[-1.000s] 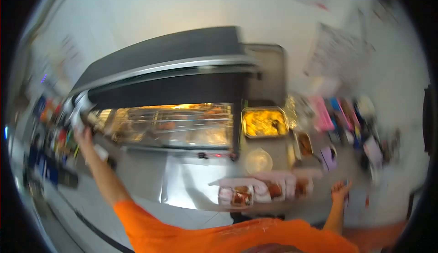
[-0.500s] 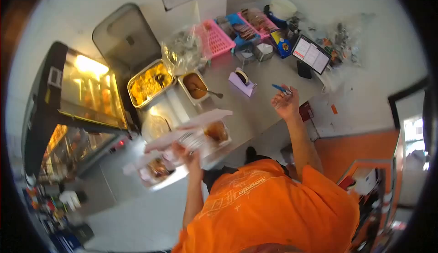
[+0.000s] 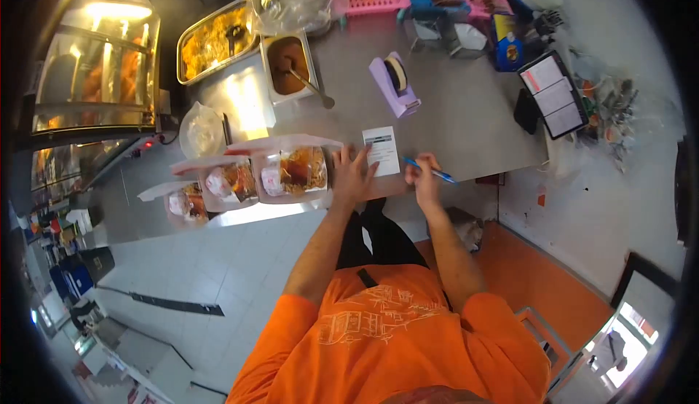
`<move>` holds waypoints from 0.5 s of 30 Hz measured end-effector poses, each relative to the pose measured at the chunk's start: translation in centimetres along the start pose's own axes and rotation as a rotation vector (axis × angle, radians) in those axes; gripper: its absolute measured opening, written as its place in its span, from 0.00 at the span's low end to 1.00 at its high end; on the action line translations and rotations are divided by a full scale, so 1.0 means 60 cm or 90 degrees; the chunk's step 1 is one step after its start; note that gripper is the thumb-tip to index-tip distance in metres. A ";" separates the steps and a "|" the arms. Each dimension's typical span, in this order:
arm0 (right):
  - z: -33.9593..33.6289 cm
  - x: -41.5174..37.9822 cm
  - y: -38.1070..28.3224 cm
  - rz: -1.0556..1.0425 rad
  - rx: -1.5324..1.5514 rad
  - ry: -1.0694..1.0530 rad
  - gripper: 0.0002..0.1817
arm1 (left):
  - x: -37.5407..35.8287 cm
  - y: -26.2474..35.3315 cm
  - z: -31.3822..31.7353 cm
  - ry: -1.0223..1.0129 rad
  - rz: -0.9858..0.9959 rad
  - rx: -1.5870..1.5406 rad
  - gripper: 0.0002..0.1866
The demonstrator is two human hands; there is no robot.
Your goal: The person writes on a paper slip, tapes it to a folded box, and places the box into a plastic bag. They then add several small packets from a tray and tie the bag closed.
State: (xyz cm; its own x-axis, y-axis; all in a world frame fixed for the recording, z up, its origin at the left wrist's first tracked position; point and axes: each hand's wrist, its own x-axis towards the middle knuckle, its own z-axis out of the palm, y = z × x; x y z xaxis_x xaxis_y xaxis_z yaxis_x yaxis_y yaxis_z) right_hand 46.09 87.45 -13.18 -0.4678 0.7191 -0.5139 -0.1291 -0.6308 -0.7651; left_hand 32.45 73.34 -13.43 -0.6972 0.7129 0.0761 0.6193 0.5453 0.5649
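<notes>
A white printed paper slip (image 3: 381, 150) lies on the steel counter near its front edge. My left hand (image 3: 352, 174) rests at the slip's left side, fingers spread and some of them on the paper. A blue pen (image 3: 441, 174) is pinched in my right hand (image 3: 424, 179), with one end close to the slip's right edge. Left of my left hand stands an open food box (image 3: 293, 196) with rice and sauced food inside. Two more open boxes, the middle box (image 3: 234, 204) and the far left box (image 3: 179, 218), hold similar food and wrapped bundles.
Behind the boxes are a tray of yellow food (image 3: 182, 76), a sauce pan (image 3: 285, 96) with a ladle, and a plastic bag (image 3: 287, 0). A purple tape dispenser (image 3: 389, 87) and a tablet (image 3: 553, 94) stand farther right. A lit food warmer (image 3: 98, 105) is at left.
My left hand has left the blurred food boxes and come down on the slip. My right hand, still holding the pen, has lowered and moved left toward the paper.
</notes>
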 end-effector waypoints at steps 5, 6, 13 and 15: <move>0.043 0.023 0.093 -0.478 -0.515 -0.084 0.10 | -0.001 -0.035 0.037 0.020 0.040 -0.042 0.29; 0.045 0.029 0.105 -0.563 -0.581 -0.089 0.10 | 0.002 -0.037 0.037 0.023 0.040 -0.050 0.30; 0.058 0.031 0.107 -0.584 -0.646 -0.121 0.14 | 0.006 -0.039 0.030 -0.059 0.004 0.019 0.32; 0.061 0.031 0.102 -0.584 -0.669 -0.150 0.13 | 0.003 -0.042 0.035 -0.081 -0.015 0.024 0.32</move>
State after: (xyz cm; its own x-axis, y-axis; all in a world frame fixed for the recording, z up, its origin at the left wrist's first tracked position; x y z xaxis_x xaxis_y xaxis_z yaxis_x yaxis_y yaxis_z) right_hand 41.26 83.87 -17.40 -0.7213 0.6184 0.3119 0.1902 0.6099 -0.7693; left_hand 31.52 73.02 -16.59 -0.6611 0.7490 -0.0432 0.6182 0.5764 0.5344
